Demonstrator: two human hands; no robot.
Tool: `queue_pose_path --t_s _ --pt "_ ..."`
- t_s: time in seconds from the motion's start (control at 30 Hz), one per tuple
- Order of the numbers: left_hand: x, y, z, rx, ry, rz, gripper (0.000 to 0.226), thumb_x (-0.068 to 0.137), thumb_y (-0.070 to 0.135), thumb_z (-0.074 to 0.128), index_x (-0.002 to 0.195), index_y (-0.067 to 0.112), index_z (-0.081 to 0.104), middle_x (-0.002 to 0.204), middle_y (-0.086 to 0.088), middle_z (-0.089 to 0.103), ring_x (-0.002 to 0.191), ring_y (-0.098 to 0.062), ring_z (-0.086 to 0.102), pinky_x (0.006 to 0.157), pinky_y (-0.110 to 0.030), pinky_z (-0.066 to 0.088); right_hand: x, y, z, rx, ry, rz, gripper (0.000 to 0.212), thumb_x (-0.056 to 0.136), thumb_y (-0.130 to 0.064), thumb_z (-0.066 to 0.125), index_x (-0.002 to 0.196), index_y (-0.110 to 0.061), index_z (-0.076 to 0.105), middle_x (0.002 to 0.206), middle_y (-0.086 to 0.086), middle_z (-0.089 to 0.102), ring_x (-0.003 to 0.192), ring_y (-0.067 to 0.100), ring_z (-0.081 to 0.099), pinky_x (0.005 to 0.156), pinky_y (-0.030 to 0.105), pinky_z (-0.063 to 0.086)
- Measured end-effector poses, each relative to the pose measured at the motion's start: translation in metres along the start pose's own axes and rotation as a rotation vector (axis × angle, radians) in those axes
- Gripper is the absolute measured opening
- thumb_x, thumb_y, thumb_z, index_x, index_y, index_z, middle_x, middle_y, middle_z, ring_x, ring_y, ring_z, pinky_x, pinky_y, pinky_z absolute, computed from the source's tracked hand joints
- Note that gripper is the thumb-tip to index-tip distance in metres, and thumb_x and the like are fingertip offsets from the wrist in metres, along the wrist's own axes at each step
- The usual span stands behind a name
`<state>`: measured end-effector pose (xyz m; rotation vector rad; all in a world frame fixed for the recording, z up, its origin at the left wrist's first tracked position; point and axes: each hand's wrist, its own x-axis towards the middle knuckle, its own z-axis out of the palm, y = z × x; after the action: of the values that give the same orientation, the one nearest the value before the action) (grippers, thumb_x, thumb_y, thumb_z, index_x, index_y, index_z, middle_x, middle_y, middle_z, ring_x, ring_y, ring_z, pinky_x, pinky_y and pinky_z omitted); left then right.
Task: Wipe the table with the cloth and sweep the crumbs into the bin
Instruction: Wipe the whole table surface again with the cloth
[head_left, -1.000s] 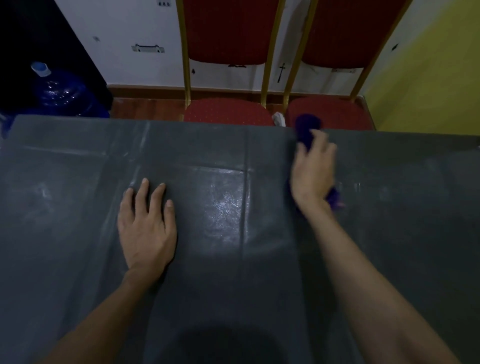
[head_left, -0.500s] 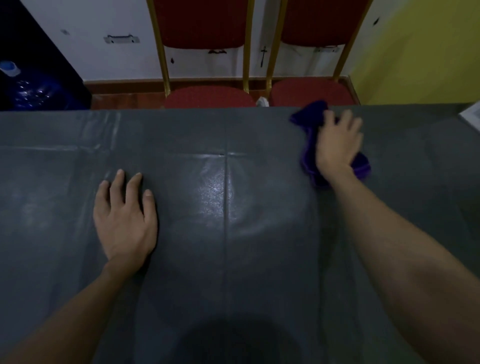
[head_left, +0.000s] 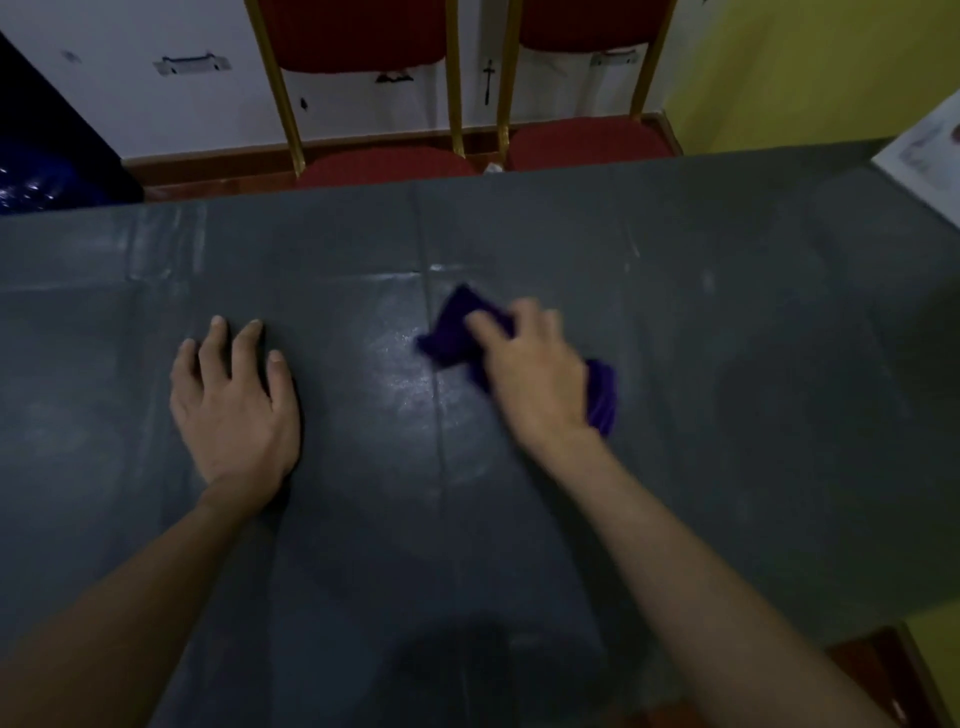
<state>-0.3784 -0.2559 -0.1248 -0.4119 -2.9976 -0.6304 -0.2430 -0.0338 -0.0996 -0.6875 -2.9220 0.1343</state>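
A purple cloth lies crumpled on the dark grey table, right of its middle crease. My right hand presses down on the cloth, fingers spread over it, and part of the cloth shows past my wrist. My left hand rests flat on the table to the left, palm down, fingers apart, holding nothing. A wet sheen marks the surface between the two hands. I see no crumbs and no bin.
Two red chairs with gold frames stand behind the table's far edge. A white sheet lies at the far right corner. A blue water bottle sits on the floor at far left. A yellow wall is at right.
My right hand has slid the cloth from the table's far edge toward me and to the left, near the centre crease. The left hand stayed flat in place.
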Motion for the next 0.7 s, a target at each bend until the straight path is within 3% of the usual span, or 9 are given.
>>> queue_pose_path --t_s 0.07,0.13,0.2,0.27,0.37,0.43,0.5,0.57,0.7 --pt "0.000 -0.001 0.000 -0.007 0.002 0.017 0.045 0.102 0.040 0.033 0.142 0.021 0.043 0.157 -0.009 0.032 0.145 -0.035 0.021 0.113 -0.053 0.021 -0.006 0.054 -0.008 0.051 0.018 0.320 0.037 0.095 -0.018 0.041 0.129 -0.031 0.050 0.118 0.011 0.044 0.103 0.032 0.045 0.076 0.045 0.046" --pt "0.001 -0.001 0.001 -0.020 -0.013 0.021 0.045 0.102 0.040 0.035 0.140 0.019 0.044 0.157 -0.010 0.032 0.144 -0.036 0.021 0.114 -0.053 0.019 -0.026 0.096 -0.022 -0.003 0.070 0.583 0.030 0.095 -0.018 0.042 0.123 -0.028 0.048 0.117 0.014 0.042 0.105 0.036 0.046 0.069 0.046 0.046" --pt "0.004 -0.001 0.000 -0.037 -0.017 0.006 0.045 0.101 0.040 0.035 0.138 0.017 0.044 0.155 -0.011 0.033 0.144 -0.036 0.021 0.115 -0.053 0.018 -0.051 0.106 -0.039 0.004 0.100 0.673 0.022 0.097 -0.020 0.047 0.119 -0.023 0.047 0.116 0.015 0.044 0.102 0.038 0.050 0.062 0.042 0.042" --pt "0.000 0.003 -0.004 -0.036 0.018 0.046 0.044 0.100 0.038 0.036 0.136 0.013 0.046 0.152 -0.012 0.038 0.143 -0.035 0.025 0.115 -0.050 0.017 -0.080 0.088 -0.052 0.168 0.088 0.715 0.022 0.098 -0.026 0.049 0.120 -0.022 0.048 0.117 0.013 0.049 0.099 0.037 0.055 0.069 0.037 0.040" --pt "-0.028 0.021 -0.013 -0.125 0.091 0.196 0.036 0.101 0.025 0.041 0.132 0.009 0.050 0.146 -0.011 0.047 0.140 -0.032 0.034 0.115 -0.043 0.020 -0.115 0.031 -0.062 0.336 0.063 0.693 0.029 0.097 -0.036 0.049 0.124 -0.024 0.051 0.122 0.010 0.054 0.109 0.034 0.054 0.080 0.040 0.045" --pt "-0.070 0.035 -0.018 -0.288 0.100 0.206 0.034 0.101 0.015 0.041 0.132 0.005 0.051 0.142 -0.014 0.051 0.137 -0.033 0.040 0.116 -0.041 0.022 -0.137 -0.017 -0.054 0.131 0.025 0.594 0.049 0.095 -0.047 0.047 0.139 -0.026 0.044 0.139 0.010 0.046 0.125 0.034 0.044 0.092 0.046 0.045" --pt "-0.118 0.043 -0.023 -0.440 0.068 0.143 0.036 0.102 0.014 0.038 0.135 0.003 0.048 0.141 -0.015 0.051 0.137 -0.032 0.040 0.117 -0.039 0.023 -0.158 -0.058 -0.038 0.032 -0.010 0.458 0.063 0.095 -0.057 0.039 0.151 -0.030 0.029 0.156 0.010 0.030 0.141 0.035 0.029 0.107 0.054 0.031" --pt "-0.149 0.043 -0.024 -0.476 -0.016 0.120 0.040 0.102 0.018 0.034 0.138 0.003 0.046 0.144 -0.013 0.048 0.140 -0.029 0.037 0.118 -0.038 0.023 -0.175 -0.074 -0.017 -0.008 -0.078 0.354 0.064 0.097 -0.059 0.034 0.154 -0.035 0.020 0.162 0.008 0.017 0.148 0.033 0.018 0.114 0.059 0.022" --pt "-0.157 0.028 -0.012 -0.235 -0.175 0.233 0.047 0.103 0.026 0.028 0.140 0.003 0.046 0.153 -0.011 0.041 0.145 -0.027 0.029 0.118 -0.047 0.023 -0.184 -0.041 -0.009 -0.097 -0.083 0.236 0.060 0.090 -0.034 0.055 0.147 -0.037 0.037 0.161 0.000 0.022 0.141 0.027 0.036 0.094 0.052 0.043"
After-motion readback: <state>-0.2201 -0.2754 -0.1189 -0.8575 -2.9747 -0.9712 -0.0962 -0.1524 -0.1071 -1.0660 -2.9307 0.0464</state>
